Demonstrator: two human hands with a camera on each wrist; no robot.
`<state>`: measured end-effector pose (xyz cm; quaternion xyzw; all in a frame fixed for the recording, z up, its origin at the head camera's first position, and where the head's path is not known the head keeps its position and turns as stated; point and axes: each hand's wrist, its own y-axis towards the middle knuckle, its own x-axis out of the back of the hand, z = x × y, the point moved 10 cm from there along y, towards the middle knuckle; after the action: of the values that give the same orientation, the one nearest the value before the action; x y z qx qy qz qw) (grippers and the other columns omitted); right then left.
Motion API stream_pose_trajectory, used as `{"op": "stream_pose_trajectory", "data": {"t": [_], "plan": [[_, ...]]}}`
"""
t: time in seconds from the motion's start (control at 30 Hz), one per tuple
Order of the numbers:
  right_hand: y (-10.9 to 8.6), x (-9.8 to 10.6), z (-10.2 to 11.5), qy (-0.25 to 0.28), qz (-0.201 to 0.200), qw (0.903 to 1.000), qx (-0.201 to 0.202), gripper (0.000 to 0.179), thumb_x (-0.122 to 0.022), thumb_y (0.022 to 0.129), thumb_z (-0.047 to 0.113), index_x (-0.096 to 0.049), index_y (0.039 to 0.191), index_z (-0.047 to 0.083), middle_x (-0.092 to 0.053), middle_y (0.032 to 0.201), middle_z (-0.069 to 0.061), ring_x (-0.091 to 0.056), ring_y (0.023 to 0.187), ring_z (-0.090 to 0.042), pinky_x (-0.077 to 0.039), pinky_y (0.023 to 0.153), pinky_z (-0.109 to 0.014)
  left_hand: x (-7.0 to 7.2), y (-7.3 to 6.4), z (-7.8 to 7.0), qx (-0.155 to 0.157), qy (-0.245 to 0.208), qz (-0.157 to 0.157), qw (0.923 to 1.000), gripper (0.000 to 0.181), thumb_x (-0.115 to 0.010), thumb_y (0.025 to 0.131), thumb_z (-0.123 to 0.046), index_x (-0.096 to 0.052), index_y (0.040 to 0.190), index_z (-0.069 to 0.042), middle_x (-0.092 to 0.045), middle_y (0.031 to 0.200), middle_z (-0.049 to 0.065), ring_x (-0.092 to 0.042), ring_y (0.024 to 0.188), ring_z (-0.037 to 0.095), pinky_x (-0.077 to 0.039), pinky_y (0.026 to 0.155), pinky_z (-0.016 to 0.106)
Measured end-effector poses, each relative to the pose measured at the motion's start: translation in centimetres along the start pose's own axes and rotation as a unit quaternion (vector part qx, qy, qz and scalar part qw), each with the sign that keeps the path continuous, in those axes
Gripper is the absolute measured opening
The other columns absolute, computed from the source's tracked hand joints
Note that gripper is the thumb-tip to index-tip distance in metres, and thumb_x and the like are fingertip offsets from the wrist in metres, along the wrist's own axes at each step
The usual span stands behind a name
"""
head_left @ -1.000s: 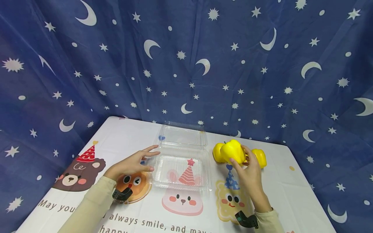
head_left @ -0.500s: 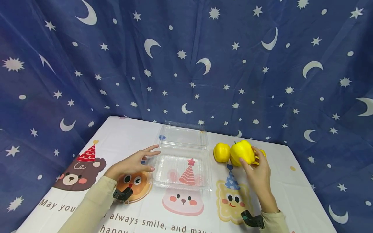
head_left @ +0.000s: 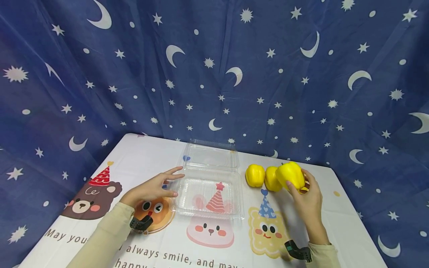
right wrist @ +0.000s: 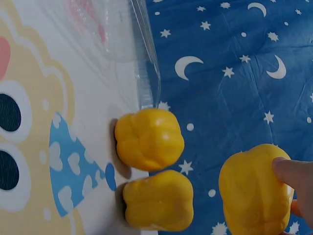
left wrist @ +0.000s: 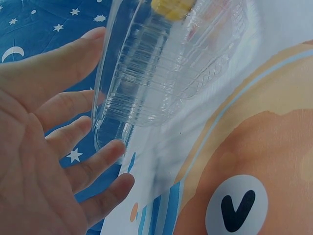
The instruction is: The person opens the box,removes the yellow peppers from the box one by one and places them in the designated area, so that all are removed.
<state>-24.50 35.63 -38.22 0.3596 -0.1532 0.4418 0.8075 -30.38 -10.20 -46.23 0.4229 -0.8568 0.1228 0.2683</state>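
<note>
My right hand holds a yellow bell pepper between thumb and fingers, lifted above the table. In the right wrist view, the thumb presses the side of this held pepper. To its left, two more yellow bell peppers sit side by side on the cloth. Another bit of yellow shows behind the right fingers, mostly hidden. A clear plastic clamshell box lies with its lid folded back. At its left edge my left hand has its fingers spread; in the left wrist view the fingertips reach the box's edge.
A white tablecloth with printed cartoon animals and lettering covers the table. Behind it hangs a dark blue curtain with moons and stars, close to the table's back edge. Dark wrist straps sit on both arms.
My right hand has moved to the right with the held bell pepper, uncovering the second pepper on the cloth and covering the one at the right. My left hand has stayed in place.
</note>
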Motion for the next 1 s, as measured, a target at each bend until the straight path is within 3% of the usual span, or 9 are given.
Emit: {"op": "stream_pose_trajectory", "data": {"t": [0.2, 0.5, 1.0], "plan": [[0.3, 0.8, -0.7, -0.012, -0.011, 0.9998, -0.011, 0.064, -0.078, 0.087, 0.012, -0.051, 0.144, 0.002, -0.058, 0.131, -0.028, -0.060, 0.105, -0.037, -0.036, 0.072, 0.003, -0.1, 0.0, 0.1, 0.010, -0.005, -0.001, 0.9999, 0.066, -0.074, 0.090, -0.013, -0.047, 0.149, 0.000, -0.020, 0.169, 0.014, -0.019, 0.154, 0.046, -0.030, 0.116, 0.071], [1.1, 1.8, -1.9, -0.014, -0.031, 0.9992, -0.020, 0.064, -0.077, 0.089, 0.017, -0.051, 0.145, 0.004, -0.058, 0.133, -0.028, -0.061, 0.107, -0.039, -0.035, 0.072, 0.002, 0.0, -0.1, 0.2, 0.007, 0.006, -0.003, 1.0000, 0.066, -0.074, 0.090, -0.018, -0.048, 0.149, -0.001, -0.021, 0.169, 0.016, -0.019, 0.153, 0.049, -0.031, 0.115, 0.071], [1.8, 2.4, -4.9, -0.029, -0.040, 0.9953, -0.083, 0.065, -0.072, 0.094, 0.027, -0.045, 0.148, 0.005, -0.056, 0.136, -0.027, -0.059, 0.110, -0.042, -0.032, 0.070, -0.002, 0.0, 0.0, 0.2, 0.008, -0.003, -0.001, 1.0000, 0.066, -0.074, 0.090, -0.014, -0.047, 0.149, 0.000, -0.020, 0.169, 0.015, -0.019, 0.154, 0.047, -0.031, 0.116, 0.071]]}}
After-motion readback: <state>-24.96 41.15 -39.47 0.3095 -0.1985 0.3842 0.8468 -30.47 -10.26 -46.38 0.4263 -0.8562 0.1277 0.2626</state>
